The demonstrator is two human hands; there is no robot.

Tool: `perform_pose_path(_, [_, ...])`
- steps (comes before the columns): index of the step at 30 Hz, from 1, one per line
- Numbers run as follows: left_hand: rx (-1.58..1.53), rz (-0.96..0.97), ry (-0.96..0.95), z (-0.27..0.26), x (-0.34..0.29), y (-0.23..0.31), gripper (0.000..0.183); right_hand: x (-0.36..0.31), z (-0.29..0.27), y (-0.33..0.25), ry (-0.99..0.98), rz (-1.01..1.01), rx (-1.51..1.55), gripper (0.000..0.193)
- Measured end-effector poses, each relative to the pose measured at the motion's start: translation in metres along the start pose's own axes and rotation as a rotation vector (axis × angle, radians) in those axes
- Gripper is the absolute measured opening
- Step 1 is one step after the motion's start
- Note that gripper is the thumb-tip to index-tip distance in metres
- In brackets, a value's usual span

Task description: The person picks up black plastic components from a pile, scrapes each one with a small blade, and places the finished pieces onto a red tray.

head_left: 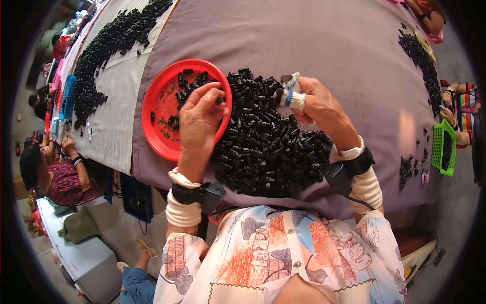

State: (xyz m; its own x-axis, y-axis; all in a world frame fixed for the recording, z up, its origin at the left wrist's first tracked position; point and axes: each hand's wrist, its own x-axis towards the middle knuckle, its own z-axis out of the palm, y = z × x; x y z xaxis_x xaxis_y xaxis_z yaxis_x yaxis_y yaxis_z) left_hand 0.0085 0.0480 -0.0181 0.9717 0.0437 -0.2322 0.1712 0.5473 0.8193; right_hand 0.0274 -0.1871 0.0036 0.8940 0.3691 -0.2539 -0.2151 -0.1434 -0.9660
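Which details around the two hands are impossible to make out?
All in the head view:
Left hand: fingers partly cover a dark piece; whether held is unclear.
Right hand: wrapped fingers hide whatever it may hold.
Red tray: left hand blocks part of its floor.
Black pile: upper pieces hide lower ones.

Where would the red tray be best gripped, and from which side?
Probably at the rim of the red tray, from the left: its curved edge is exposed there, while black parts crowd the right edge and the left hand crosses the near one.
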Motion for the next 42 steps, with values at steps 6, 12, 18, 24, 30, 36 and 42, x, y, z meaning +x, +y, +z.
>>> perform_pose_path(6, [0.649, 0.134, 0.184, -0.023, -0.006, 0.012, 0.025, -0.005, -0.014, 0.007, 0.049, 0.027, 0.048, 0.014])
perform_pose_path(12, [0.947, 0.099, -0.398, 0.017, -0.026, -0.018, 0.017, -0.007, -0.017, 0.015, 0.037, 0.020, 0.064, 0.021])
perform_pose_path(18, [1.407, 0.482, -0.477, 0.032, -0.043, -0.048, 0.027, -0.010, -0.021, 0.018, 0.038, 0.035, 0.010, 0.024])
perform_pose_path(24, [1.513, 0.555, -0.528, 0.033, -0.035, -0.061, 0.019, -0.008, -0.017, 0.022, 0.000, 0.039, 0.037, 0.025])
perform_pose_path(30, [0.540, -0.127, -0.317, 0.023, -0.021, -0.028, 0.008, -0.011, -0.012, 0.012, 0.008, 0.065, 0.036, 0.023])
perform_pose_path(36, [-0.331, -0.201, -0.356, 0.023, -0.009, -0.005, 0.022, -0.009, 0.009, -0.017, -0.038, 0.000, 0.025, 0.021])
perform_pose_path(42, [-0.429, -0.185, -0.433, 0.032, -0.009, -0.002, 0.021, -0.006, 0.020, -0.037, -0.003, -0.096, -0.022, 0.022])
